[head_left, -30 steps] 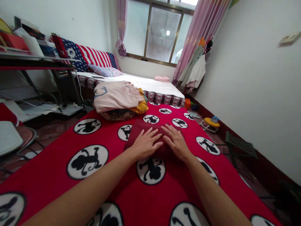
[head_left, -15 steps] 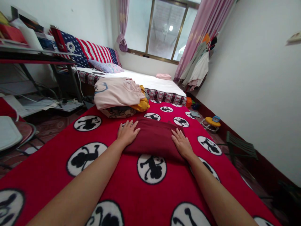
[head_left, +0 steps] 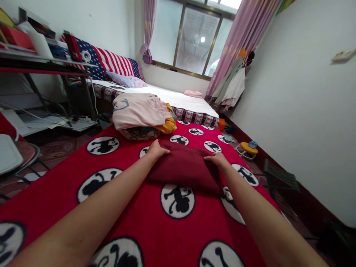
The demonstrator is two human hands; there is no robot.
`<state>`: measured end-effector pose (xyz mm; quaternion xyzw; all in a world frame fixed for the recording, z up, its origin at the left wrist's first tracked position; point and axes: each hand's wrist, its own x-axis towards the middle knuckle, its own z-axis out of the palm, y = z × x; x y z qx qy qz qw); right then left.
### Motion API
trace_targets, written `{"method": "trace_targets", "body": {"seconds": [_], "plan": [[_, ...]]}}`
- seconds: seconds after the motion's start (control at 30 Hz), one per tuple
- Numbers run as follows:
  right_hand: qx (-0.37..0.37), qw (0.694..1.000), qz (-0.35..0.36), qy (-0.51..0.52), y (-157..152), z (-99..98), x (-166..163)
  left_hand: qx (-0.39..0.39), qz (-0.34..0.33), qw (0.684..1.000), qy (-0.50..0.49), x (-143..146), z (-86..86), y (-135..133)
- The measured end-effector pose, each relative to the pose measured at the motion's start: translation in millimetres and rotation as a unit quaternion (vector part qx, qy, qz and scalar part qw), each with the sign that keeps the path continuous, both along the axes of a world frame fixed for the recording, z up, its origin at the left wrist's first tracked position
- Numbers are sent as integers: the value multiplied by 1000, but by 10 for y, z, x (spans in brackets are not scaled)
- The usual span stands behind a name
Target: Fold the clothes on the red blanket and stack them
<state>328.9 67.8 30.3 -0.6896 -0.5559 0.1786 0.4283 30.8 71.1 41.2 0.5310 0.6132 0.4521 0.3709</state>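
A folded dark red garment (head_left: 186, 167) lies on the red blanket (head_left: 155, 222), which is printed with black figures in white circles. My left hand (head_left: 158, 150) grips the garment's left edge, thumb on top and fingers tucked beneath. At the opposite edge my right hand (head_left: 218, 160) pinches the cloth the same way, its fingertips partly hidden. The cloth bulges slightly between the two hands. What kind of garment it is does not show. Just beyond my left hand sits a stack of clothes with a pale pink shirt (head_left: 139, 109) on top and a yellow garment (head_left: 168, 124) beneath.
A bed with a white sheet (head_left: 167, 95) stands along the back under the window. To the left are a cluttered desk (head_left: 50, 61) and a chair (head_left: 13, 154). On the right stand a green folding stool (head_left: 280, 176) and a small yellow stool (head_left: 248, 148).
Both hands have gone from lying flat on the dark red garment to gripping its left and right edges. The cloth is now less flat.
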Motion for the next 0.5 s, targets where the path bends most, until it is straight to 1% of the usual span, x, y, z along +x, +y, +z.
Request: {"method": "trace_targets", "body": {"seconds": [0.07, 0.13, 0.2, 0.27, 0.3, 0.33, 0.37, 0.4, 0.43, 0.5], "plan": [[-6, 999, 35, 22, -23, 154, -56, -8, -49, 998, -36, 28, 187, 7], [14, 997, 59, 47, -82, 374, -90, 14, -89, 993, -74, 38, 441, -15], [67, 993, 68, 66, -161, 641, -74, 82, -107, 984, -114, 27, 727, -57], [163, 982, 63, 77, -258, 880, -4, 184, -112, 968, -128, -5, 971, -117], [213, 972, 61, 76, -318, 957, 45, 235, -114, 958, -118, -29, 1046, -155], [255, 962, 63, 69, -389, 993, 98, 278, -117, 949, -97, -58, 1077, -200], [286, 955, 65, 50, -473, 980, 153, 310, -125, 940, -67, -92, 1056, -250], [299, 951, 70, 22, -571, 917, 205, 327, -140, 934, -30, -130, 980, -303], [290, 954, 78, -14, -680, 809, 254, 333, -165, 928, 12, -171, 854, -357], [231, 963, 110, -88, -915, 500, 337, 316, -244, 910, 111, -252, 494, -458]]}}
